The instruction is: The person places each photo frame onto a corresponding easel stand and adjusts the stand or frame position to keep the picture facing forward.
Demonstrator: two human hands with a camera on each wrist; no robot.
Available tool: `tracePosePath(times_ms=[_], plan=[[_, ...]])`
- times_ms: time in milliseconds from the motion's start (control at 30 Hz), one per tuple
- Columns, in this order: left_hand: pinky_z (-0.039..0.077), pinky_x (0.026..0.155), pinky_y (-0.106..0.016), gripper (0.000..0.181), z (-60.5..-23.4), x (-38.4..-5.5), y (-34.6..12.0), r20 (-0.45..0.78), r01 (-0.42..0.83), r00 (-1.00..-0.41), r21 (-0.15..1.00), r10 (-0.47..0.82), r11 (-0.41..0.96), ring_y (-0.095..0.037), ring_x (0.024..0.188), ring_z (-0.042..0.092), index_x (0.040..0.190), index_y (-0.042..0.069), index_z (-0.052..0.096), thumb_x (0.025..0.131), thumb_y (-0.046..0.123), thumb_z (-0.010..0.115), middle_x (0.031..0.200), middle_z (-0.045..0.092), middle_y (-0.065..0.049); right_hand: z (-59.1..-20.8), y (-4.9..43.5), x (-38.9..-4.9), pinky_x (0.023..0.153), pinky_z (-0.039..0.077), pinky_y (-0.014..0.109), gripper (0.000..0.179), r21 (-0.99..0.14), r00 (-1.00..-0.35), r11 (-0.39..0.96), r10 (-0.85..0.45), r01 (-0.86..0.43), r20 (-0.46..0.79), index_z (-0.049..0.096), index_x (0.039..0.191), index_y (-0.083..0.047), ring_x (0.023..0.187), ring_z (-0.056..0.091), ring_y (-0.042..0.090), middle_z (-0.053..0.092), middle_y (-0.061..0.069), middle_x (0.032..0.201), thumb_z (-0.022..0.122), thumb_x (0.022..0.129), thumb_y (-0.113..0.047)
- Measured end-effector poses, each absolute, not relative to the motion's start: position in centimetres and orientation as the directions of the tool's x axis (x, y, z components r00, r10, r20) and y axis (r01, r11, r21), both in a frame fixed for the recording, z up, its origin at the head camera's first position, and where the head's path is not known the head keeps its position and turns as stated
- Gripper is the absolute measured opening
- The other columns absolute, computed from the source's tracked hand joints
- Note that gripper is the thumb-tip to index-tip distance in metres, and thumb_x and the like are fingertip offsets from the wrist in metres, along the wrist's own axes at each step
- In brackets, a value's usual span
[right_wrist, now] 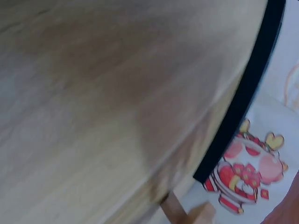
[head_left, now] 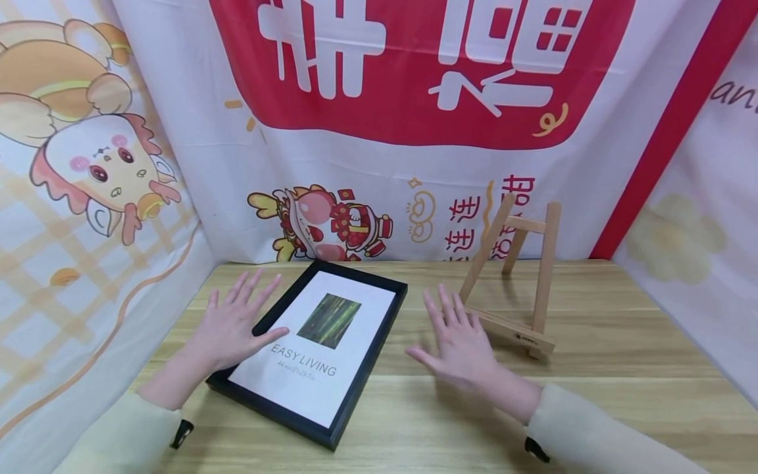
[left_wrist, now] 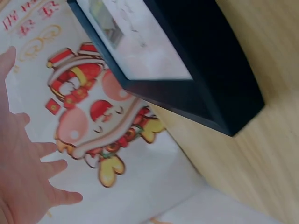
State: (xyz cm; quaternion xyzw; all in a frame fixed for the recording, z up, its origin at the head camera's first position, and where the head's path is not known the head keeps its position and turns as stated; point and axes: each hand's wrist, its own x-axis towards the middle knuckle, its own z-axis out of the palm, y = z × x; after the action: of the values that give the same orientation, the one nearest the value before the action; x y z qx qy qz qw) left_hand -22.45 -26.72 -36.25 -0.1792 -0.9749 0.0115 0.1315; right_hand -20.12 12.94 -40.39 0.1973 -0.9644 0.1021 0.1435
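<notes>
A black picture frame (head_left: 366, 370) lies flat on the wooden table, with a white insert reading "EASY LIVING" and a small green picture. My left hand (head_left: 235, 327), fingers spread and palm down, hovers over the frame's left edge and holds nothing. My right hand (head_left: 460, 347) is likewise spread and bare, between the frame and a small wooden easel (head_left: 541, 283) that stands upright at the right. In the left wrist view the thick corner of the picture frame (left_wrist: 219, 93) shows beside the spread left hand (left_wrist: 28, 163). Only a sliver of the right hand (right_wrist: 285, 205) appears in the right wrist view.
Behind the table (head_left: 414, 421) hangs a white and red printed cloth (head_left: 414, 118). Patterned cloth (head_left: 89, 276) also covers the left side, and another pale cloth (head_left: 687, 243) borders the right. The easel's rear leg stands close to the back cloth.
</notes>
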Motion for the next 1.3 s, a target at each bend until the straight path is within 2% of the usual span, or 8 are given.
tracePosePath(times_ms=[100,333,600,733,900,1300], plan=[[0.011,0.099,-0.079,0.094,-36.6,-23.3,-27.4,0.231,0.347,-0.909,-0.047,0.348,0.937,-0.046,0.141,0.014,0.157,0.022,0.014,0.086,0.071,0.052,0.159,0.012,-0.021,-41.1,11.8,-20.1,0.109,0.021,0.063,0.098,-0.186,-0.892,0.893,-0.351,-0.410,0.284,0.002,0.157,-0.017,0.144,0.009,0.040,-0.002,0.012,0.160,0.039,0.088,-0.075],[0.012,0.100,-0.078,0.095,-37.4,-25.3,-28.9,0.170,0.343,-0.925,-0.015,0.341,0.939,-0.047,0.141,0.015,0.158,0.022,0.011,0.086,0.076,0.044,0.159,0.013,-0.021,-42.1,9.3,-19.9,0.110,0.022,0.060,0.099,-0.300,-0.926,0.880,-0.322,-0.369,0.194,-0.004,0.156,-0.015,0.145,0.005,0.037,-0.007,0.011,0.159,0.036,0.089,-0.075],[0.015,0.104,-0.073,0.094,-37.9,-27.4,-30.5,0.102,0.372,-0.925,0.063,0.365,0.926,-0.049,0.139,0.018,0.157,0.021,0.014,0.087,0.073,0.047,0.158,0.013,-0.022,-43.4,7.1,-19.8,0.110,0.020,0.063,0.101,-0.450,-0.962,0.851,-0.254,-0.270,0.098,-0.003,0.156,-0.013,0.144,0.010,0.039,-0.003,0.012,0.160,0.046,0.089,-0.069],[0.013,0.107,-0.070,0.091,-38.5,-28.2,-30.9,0.066,0.368,-0.929,0.119,0.363,0.922,-0.050,0.139,0.017,0.157,0.019,0.017,0.088,0.065,0.054,0.158,0.014,-0.023,-43.9,6.3,-20.0,0.110,0.020,0.062,0.101,-0.469,-0.968,0.849,-0.239,-0.244,0.071,0.001,0.157,-0.010,0.144,0.013,0.040,0.006,0.017,0.160,0.046,0.089,-0.070],[0.019,0.106,-0.069,0.085,-39.7,-28.9,-31.2,0.030,0.359,-0.933,0.154,0.359,0.921,-0.051,0.136,0.023,0.155,0.016,0.025,0.089,0.051,0.064,0.154,0.023,-0.026,-44.2,5.5,-20.0,0.110,0.020,0.064,0.102,-0.475,-0.971,0.850,-0.237,-0.227,0.040,0.011,0.155,-0.004,0.142,0.018,0.042,0.012,0.019,0.159,0.047,0.088,-0.071],[0.027,0.105,-0.066,0.075,-40.8,-29.2,-31.3,-0.026,0.340,-0.937,0.174,0.349,0.924,-0.050,0.133,0.032,0.152,0.009,0.032,0.092,0.039,0.065,0.149,0.032,-0.028,-44.8,4.6,-20.6,0.112,0.017,0.061,0.104,-0.457,-0.979,0.874,-0.201,-0.167,-0.026,0.020,0.153,-0.001,0.143,0.019,0.038,0.019,0.019,0.158,0.046,0.085,-0.075]])
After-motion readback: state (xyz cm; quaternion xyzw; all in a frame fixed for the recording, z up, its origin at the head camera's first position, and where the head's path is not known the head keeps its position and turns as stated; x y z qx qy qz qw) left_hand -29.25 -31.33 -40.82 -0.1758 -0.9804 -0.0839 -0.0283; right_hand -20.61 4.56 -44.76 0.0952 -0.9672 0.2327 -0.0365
